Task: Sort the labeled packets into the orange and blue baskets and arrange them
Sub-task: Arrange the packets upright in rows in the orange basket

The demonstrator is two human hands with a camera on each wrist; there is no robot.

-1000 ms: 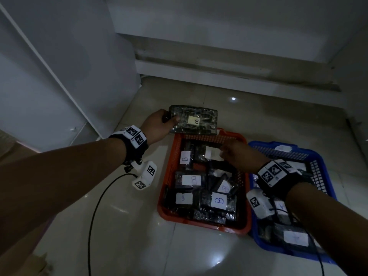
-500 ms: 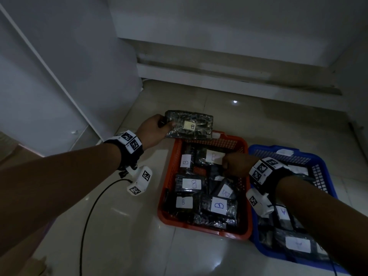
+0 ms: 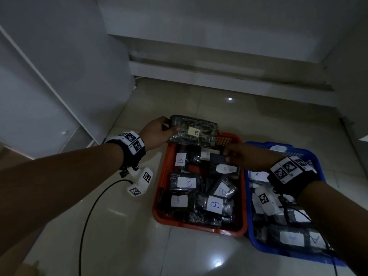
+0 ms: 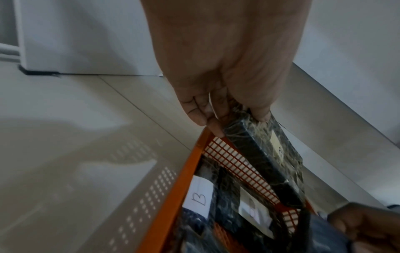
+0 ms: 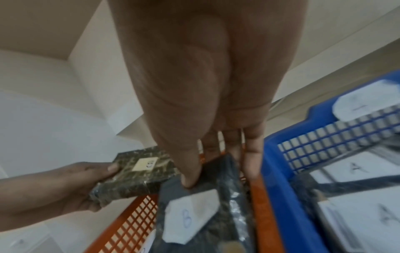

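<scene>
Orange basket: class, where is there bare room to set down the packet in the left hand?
Crowded: B packets cover the orange basket; only a small bare patch shows behind the right hand. The floor left of it lies bare, save a black cable.

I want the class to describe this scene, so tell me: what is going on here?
A person is sorting labelled packets on the floor. The left hand holds a B packet above the far rim of the orange basket, which is full of B packets. The right hand pinches another B packet inside it. The blue basket beside it holds A packets.
</scene>
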